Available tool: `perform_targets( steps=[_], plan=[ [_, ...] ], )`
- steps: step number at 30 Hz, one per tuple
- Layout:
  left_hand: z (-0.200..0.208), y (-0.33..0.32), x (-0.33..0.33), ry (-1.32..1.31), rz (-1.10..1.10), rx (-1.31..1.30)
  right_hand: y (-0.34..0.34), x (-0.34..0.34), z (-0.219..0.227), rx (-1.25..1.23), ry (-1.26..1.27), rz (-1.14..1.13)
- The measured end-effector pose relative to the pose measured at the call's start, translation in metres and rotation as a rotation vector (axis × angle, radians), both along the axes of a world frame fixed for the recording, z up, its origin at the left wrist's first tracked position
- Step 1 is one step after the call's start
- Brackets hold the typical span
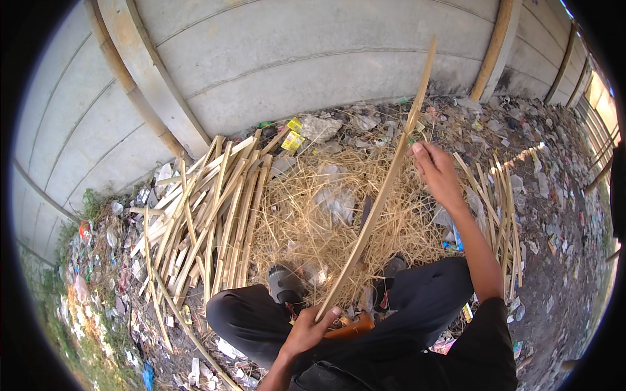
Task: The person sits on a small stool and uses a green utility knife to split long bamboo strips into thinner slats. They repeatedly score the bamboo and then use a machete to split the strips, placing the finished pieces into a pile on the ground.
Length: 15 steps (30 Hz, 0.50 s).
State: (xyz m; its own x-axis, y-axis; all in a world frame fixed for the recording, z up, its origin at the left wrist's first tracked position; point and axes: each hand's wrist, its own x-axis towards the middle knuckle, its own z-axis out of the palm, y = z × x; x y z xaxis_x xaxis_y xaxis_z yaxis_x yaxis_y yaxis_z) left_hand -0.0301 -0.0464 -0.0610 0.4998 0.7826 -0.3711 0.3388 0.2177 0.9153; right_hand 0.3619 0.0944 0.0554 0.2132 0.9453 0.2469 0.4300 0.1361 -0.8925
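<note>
A long, pale bamboo strip slants from my lap up toward the wall. My left hand is closed round its lower end, above my folded legs. Close to the strip's upper part is my right hand, fingers curled in; a small green bit shows at the fingertips, and what they grip I cannot make out. Beneath the strip, a dark narrow object is partly hidden over the straw-like shavings. An orange-brown piece shows between my legs.
A heap of bamboo strips lies at my left, with a smaller bunch at my right. Ahead stands a grey concrete wall with posts. Litter covers the ground, including a yellow wrapper and a pale stone-like lump.
</note>
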Motion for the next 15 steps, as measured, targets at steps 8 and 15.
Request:
perform_targets(
  steps=[8, 15],
  plan=[
    [0.018, 0.021, 0.033, -0.098, 0.089, -0.018, -0.058, -0.088, -0.022, 0.251, -0.505, 0.279],
    [0.026, 0.032, 0.046, -0.413, 0.118, -0.124, -0.073, -0.11, -0.04, 0.289, -0.66, 0.413]
  ],
)
